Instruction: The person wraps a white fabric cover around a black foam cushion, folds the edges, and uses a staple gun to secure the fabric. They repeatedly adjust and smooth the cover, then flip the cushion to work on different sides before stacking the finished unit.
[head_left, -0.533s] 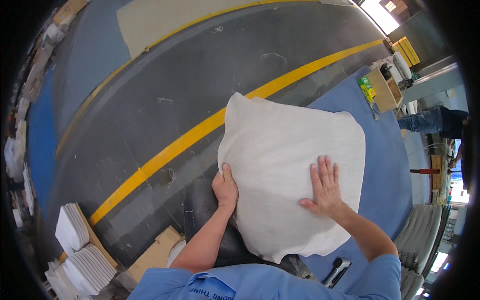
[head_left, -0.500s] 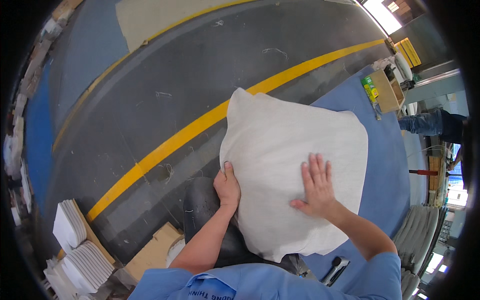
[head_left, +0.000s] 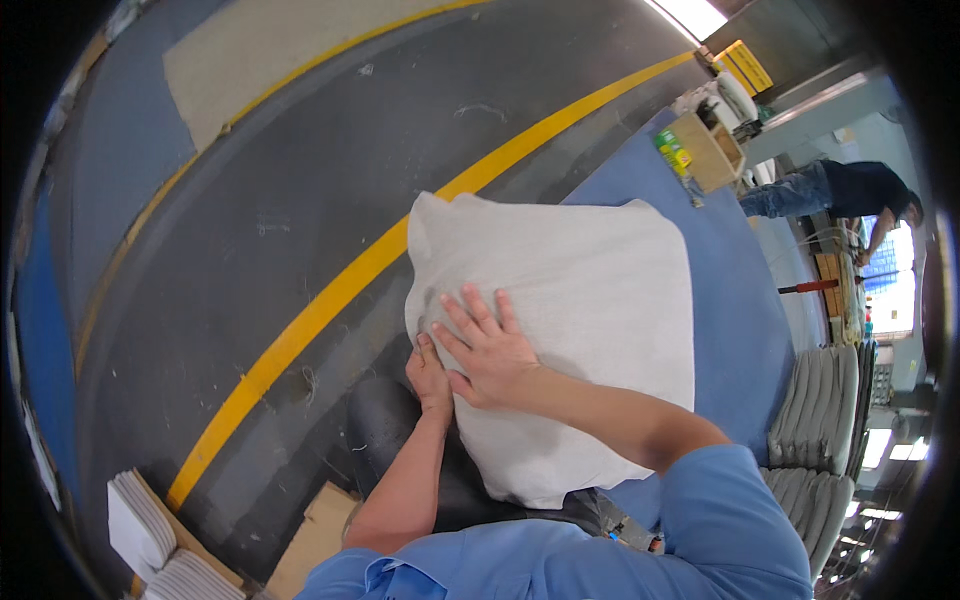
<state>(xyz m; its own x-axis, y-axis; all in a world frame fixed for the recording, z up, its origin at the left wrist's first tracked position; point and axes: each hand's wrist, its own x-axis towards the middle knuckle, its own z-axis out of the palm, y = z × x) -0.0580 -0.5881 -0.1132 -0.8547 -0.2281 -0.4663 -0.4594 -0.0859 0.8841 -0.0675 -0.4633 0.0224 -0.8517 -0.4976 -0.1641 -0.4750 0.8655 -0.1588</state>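
Observation:
A broad white cloth-covered piece (head_left: 600, 280) lies in front of me, its corners rounded and its edge wavy. What is under the cloth is hidden. At the left edge my left hand (head_left: 430, 380) grips the white cloth, thumb on top and the other fingers mostly hidden around the rim. Flat on the cloth, close beside it, rests my right hand (head_left: 493, 350) with fingers spread, its forearm crossing over the piece. Part of the piece overlaps the blue tabletop (head_left: 735, 320); the left part is over my dark-clothed leg (head_left: 385, 425).
On the table's far end stands a wooden box (head_left: 712, 150) next to a green-yellow pack (head_left: 672, 150). Grey-white pads (head_left: 815, 410) are stacked at the right. Another person (head_left: 865, 190) bends farther off. White panels (head_left: 140, 525) stand at lower left, by a yellow floor line (head_left: 300, 325).
My right hand has slid left across the cloth, from the middle to beside my left hand. The left hand still grips the edge. The whole view has shifted a little.

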